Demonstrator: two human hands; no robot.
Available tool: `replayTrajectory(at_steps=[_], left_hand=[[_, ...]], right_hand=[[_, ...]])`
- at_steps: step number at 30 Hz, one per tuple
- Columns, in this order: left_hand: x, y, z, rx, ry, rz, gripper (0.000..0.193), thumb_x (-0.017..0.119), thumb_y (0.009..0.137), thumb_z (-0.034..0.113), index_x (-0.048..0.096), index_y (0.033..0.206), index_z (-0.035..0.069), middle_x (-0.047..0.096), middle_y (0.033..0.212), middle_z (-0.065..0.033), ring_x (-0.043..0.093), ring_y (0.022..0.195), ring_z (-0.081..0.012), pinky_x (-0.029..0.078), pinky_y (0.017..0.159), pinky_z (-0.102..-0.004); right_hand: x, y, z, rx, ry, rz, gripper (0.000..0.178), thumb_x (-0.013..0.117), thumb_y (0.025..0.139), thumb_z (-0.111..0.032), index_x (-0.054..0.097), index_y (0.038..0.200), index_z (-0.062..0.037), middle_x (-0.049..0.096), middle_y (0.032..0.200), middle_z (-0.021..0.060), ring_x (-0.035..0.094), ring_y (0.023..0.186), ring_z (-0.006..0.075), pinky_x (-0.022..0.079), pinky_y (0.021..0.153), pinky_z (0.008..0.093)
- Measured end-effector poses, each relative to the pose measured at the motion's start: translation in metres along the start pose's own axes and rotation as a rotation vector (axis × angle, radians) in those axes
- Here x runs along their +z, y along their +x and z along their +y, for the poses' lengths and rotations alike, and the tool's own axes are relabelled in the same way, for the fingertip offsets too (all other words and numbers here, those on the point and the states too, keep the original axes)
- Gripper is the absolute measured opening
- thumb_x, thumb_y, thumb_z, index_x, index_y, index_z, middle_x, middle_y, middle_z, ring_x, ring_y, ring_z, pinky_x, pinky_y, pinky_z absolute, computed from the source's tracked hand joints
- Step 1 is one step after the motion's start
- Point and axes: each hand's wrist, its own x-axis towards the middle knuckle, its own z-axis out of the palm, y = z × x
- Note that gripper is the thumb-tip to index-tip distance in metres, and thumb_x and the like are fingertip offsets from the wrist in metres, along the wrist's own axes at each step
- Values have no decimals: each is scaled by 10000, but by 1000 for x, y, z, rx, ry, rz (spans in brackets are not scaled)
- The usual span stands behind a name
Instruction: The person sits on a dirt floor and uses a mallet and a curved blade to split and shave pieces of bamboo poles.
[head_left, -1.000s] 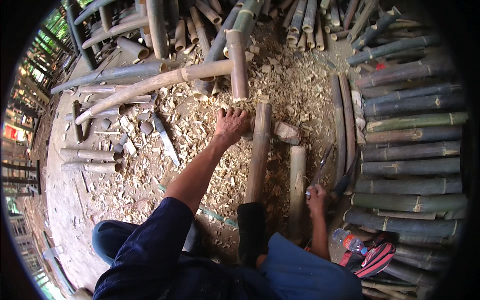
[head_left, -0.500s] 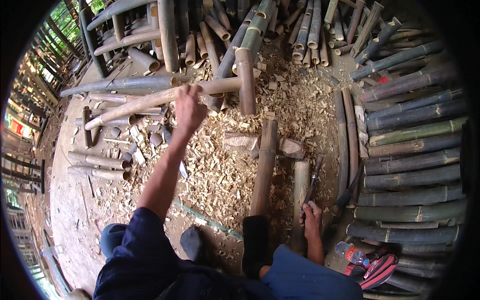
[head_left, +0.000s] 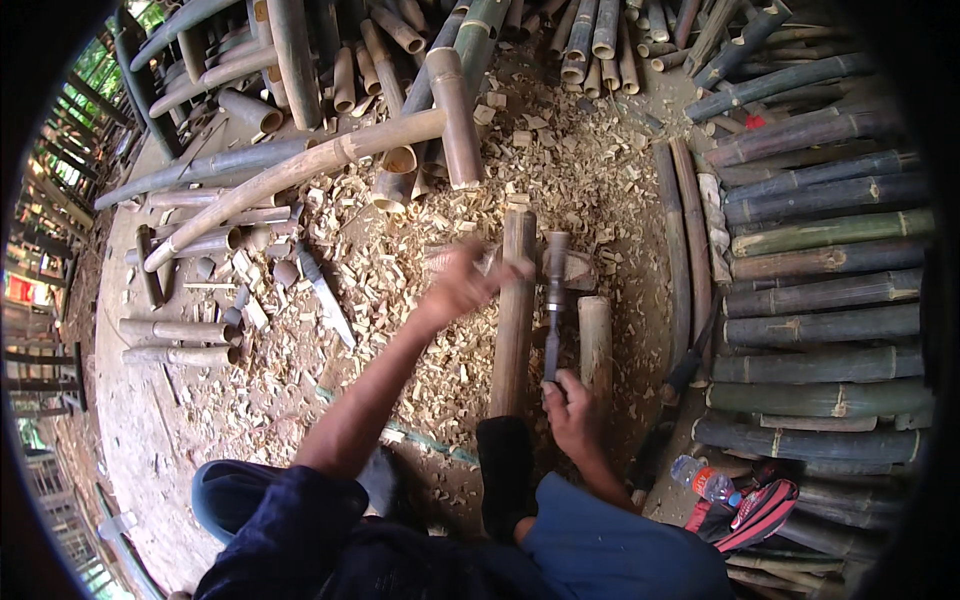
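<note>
Blurred left hand (head_left: 450,295) reaching to the bamboo pole (head_left: 514,345) from its left, fingers standing apart, right hand (head_left: 574,410) holding a chisel-like tool (head_left: 554,300) right of the pole, fingers clamping it

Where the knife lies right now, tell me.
In the head view, the knife lies left of centre among wood chips, left of the person's left hand.

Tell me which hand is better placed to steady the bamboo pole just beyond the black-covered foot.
Left, probably: the left hand looks empty and, though blurred, overlaps the bamboo pole in view; contact is unclear. The right hand grips a chisel-like tool.
</note>
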Motion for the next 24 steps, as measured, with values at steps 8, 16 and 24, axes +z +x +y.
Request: replayTrajectory(at_steps=[8, 16, 24], left_hand=[[-40, 99, -35, 853, 2615, 772, 318, 649, 976, 203, 587, 1207, -6, 613, 789, -52, 582, 608, -116, 530, 531, -286], [9, 170, -68, 830, 3157, 543, 456, 741, 919, 386, 647, 1127, -9, 600, 794, -22, 550, 643, -98, 463, 518, -264], [21, 179, -51, 890, 3069, 611, 382, 777, 876, 415, 707, 920, 41, 568, 646, 20, 508, 516, -53, 402, 440, -227]], right_hand=[[-25, 11, 26, -113, -133, 175, 475, 614, 982, -285, 497, 1359, -21, 617, 1138, 201, 636, 983, 384, 517, 808, 473], [-52, -30, 86, 426, -670, 52, 888, 830, 714, -409, 436, 1370, 41, 591, 1177, 270, 589, 1133, 435, 477, 949, 506], [-81, -35, 105, 402, 285, 139, 758, 809, 707, -211, 473, 1348, 15, 619, 1091, 119, 634, 1046, 260, 518, 906, 402]])
